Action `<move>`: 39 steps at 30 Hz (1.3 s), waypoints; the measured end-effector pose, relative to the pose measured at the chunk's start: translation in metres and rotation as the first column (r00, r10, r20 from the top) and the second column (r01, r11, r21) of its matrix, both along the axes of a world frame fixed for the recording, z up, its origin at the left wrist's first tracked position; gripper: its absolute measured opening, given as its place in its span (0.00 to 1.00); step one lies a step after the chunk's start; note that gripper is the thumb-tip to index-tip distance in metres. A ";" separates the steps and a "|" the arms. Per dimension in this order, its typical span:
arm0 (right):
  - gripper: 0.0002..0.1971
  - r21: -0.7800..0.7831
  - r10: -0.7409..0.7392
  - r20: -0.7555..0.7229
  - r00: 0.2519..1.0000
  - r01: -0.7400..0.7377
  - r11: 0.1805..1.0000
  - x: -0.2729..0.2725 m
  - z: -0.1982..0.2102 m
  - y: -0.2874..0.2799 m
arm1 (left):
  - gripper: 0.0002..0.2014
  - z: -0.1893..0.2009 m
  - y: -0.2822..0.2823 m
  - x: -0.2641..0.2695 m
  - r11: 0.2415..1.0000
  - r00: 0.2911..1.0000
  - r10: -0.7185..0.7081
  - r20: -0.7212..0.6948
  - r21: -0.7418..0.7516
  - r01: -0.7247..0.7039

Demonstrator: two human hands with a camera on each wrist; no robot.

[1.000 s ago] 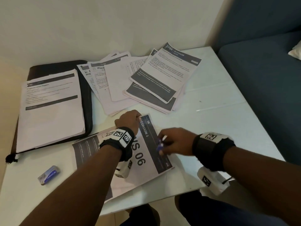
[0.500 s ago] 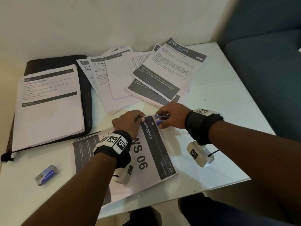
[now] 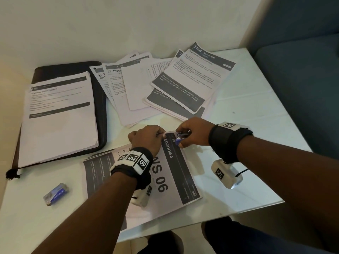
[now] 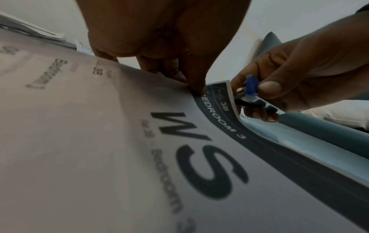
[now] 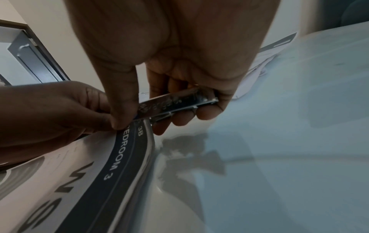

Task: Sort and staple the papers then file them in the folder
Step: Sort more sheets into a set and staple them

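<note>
Stapler (image 5: 175, 104) shiny metal, blue plastic; papers (image 3: 170, 173) matt; table (image 3: 256, 125) glossy.

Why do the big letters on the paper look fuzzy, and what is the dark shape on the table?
Left wrist view: the paper sits very close to the lens, so its near print blurs, while the corner by the stapler looks sharper. Right wrist view: the dark shape is a shadow on the shiny table, just below the right hand.

White glossy worktop (image 3: 256, 136) set into a corner against a pale wall (image 3: 128, 24). Dark teal sofa (image 3: 302, 79) stands just beside its right edge. A framed door or window (image 5: 30, 52) appears in the right wrist view.
</note>
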State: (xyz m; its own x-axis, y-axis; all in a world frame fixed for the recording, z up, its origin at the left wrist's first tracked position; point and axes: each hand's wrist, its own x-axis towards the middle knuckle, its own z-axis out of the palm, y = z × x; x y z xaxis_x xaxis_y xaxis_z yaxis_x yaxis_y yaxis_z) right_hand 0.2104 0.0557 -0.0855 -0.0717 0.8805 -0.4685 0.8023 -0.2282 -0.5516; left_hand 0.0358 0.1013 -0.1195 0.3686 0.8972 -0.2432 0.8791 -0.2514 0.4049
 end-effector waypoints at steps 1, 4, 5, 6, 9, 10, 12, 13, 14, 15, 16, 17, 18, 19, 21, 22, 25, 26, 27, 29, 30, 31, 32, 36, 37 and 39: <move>0.23 -0.001 0.001 0.013 1.000 0.000 1.000 -0.001 0.000 0.000 | 0.06 0.001 0.000 0.000 1.000 1.000 -0.001 0.005 -0.003 0.001; 0.25 -0.009 0.007 0.078 0.997 -0.007 1.000 -0.004 -0.002 -0.003 | 0.07 0.002 0.001 -0.003 1.000 1.000 -0.011 0.025 -0.004 0.011; 0.25 -0.013 0.015 0.083 0.996 -0.014 1.000 -0.005 -0.003 -0.004 | 0.08 0.002 0.001 -0.003 1.000 1.000 -0.011 0.028 0.003 0.011; 0.25 -0.019 0.023 0.081 0.996 -0.022 1.000 -0.006 -0.003 -0.004 | 0.08 0.002 0.001 -0.004 1.000 0.999 -0.009 0.032 0.004 0.009; 0.24 -0.007 0.011 0.073 0.997 -0.011 1.000 -0.009 -0.006 -0.004 | 0.09 0.002 -0.001 -0.004 1.000 0.999 -0.003 0.039 -0.004 0.003; 0.24 -0.002 -0.010 0.065 0.998 0.011 1.000 -0.010 -0.007 -0.005 | 0.09 0.003 -0.001 -0.004 1.000 0.999 0.000 0.036 -0.003 0.000; 0.26 0.002 -0.042 0.058 0.997 0.042 0.999 -0.011 -0.009 -0.005 | 0.10 0.003 -0.002 -0.003 1.000 1.000 0.000 0.028 0.002 0.000; 0.25 0.009 -0.040 0.066 0.997 0.040 0.999 -0.012 -0.010 -0.005 | 0.10 0.004 -0.002 -0.002 1.000 1.000 -0.003 0.025 0.003 0.003; 0.24 0.019 -0.030 0.078 0.997 0.029 0.999 -0.013 -0.010 -0.004 | 0.10 0.004 -0.002 -0.001 1.000 1.000 -0.007 0.024 0.004 0.007; 0.23 0.032 -0.022 0.081 0.996 0.020 0.999 -0.013 -0.009 -0.003 | 0.10 0.004 -0.003 -0.001 1.000 1.000 -0.013 0.023 0.005 0.012; 0.23 0.043 -0.021 0.075 0.997 0.018 0.999 -0.014 -0.008 -0.003 | 0.10 0.005 -0.003 0.000 1.000 1.000 -0.019 0.018 0.006 0.019; 0.22 0.056 -0.022 0.065 0.998 0.019 0.998 -0.015 -0.007 -0.003 | 0.11 0.005 -0.004 0.001 1.000 1.000 -0.026 0.009 0.010 0.026; 0.21 0.067 -0.027 0.058 0.998 0.024 0.997 -0.015 -0.007 -0.003 | 0.11 0.005 -0.004 0.001 0.999 1.000 -0.031 0.001 0.014 0.031; 0.21 0.077 -0.034 0.055 0.998 0.029 0.997 -0.016 -0.007 -0.003 | 0.11 0.004 -0.004 0.002 0.999 0.999 -0.033 -0.003 0.016 0.033; 0.19 0.087 -0.042 0.059 0.997 0.036 0.996 -0.016 -0.008 -0.002 | 0.11 0.002 -0.003 0.001 0.999 0.999 -0.034 0.010 0.014 0.034; 0.19 0.090 -0.043 0.061 0.997 0.037 0.995 -0.016 -0.008 -0.002 | 0.11 0.000 -0.003 0.001 0.999 0.999 -0.037 0.024 0.015 0.036; 0.18 0.103 -0.047 0.064 0.997 0.040 0.994 -0.016 -0.010 -0.001 | 0.12 -0.002 -0.002 -0.001 0.997 0.997 -0.071 0.043 0.028 0.070; 0.18 0.107 -0.051 0.060 0.997 0.045 0.993 -0.015 -0.011 -0.001 | 0.12 -0.003 -0.001 -0.002 0.996 0.996 -0.081 0.046 0.033 0.080; 0.18 0.111 -0.057 0.053 0.997 0.050 0.993 -0.015 -0.011 -0.001 | 0.12 -0.004 -0.001 -0.002 0.995 0.995 -0.089 0.051 0.038 0.087; 0.17 0.117 -0.067 0.047 0.997 0.061 0.991 -0.014 -0.010 -0.001 | 0.12 -0.005 -0.001 -0.003 0.995 0.993 -0.098 0.063 0.037 0.096; 0.17 0.121 -0.071 0.049 0.996 0.064 0.991 -0.014 -0.010 -0.001 | 0.12 -0.005 -0.001 -0.003 0.995 0.993 -0.099 0.071 0.036 0.097; 0.17 0.122 -0.074 0.051 0.996 0.067 0.990 -0.014 -0.009 -0.001 | 0.12 -0.006 0.000 -0.002 0.994 0.992 -0.103 0.077 0.036 0.100; 0.17 0.120 -0.074 0.056 0.996 0.067 0.990 -0.014 -0.009 -0.001 | 0.12 -0.006 0.000 -0.002 0.994 0.991 -0.109 0.078 0.036 0.107; 0.17 0.124 -0.075 0.074 0.994 0.066 0.990 -0.014 -0.009 -0.003 | 0.14 -0.010 -0.001 -0.005 0.994 0.986 -0.108 0.129 0.000 0.109; 0.16 0.132 -0.075 0.078 0.994 0.064 0.989 -0.014 -0.009 -0.003 | 0.15 -0.010 -0.001 -0.006 0.994 0.980 -0.096 0.174 -0.027 0.102; 0.14 0.147 -0.083 0.073 0.994 0.071 0.987 -0.015 -0.010 -0.004 | 0.22 -0.008 -0.001 -0.008 0.988 0.976 -0.120 0.182 -0.072 0.135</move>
State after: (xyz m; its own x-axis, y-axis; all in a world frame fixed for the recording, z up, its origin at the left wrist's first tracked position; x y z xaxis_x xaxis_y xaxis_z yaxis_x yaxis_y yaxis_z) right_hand 0.1954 0.0516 -0.0959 0.0312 0.9407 -0.3377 0.8276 -0.2138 -0.5191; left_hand 0.0278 0.1001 -0.1278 0.5225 0.8195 -0.2356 0.7545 -0.3156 0.5754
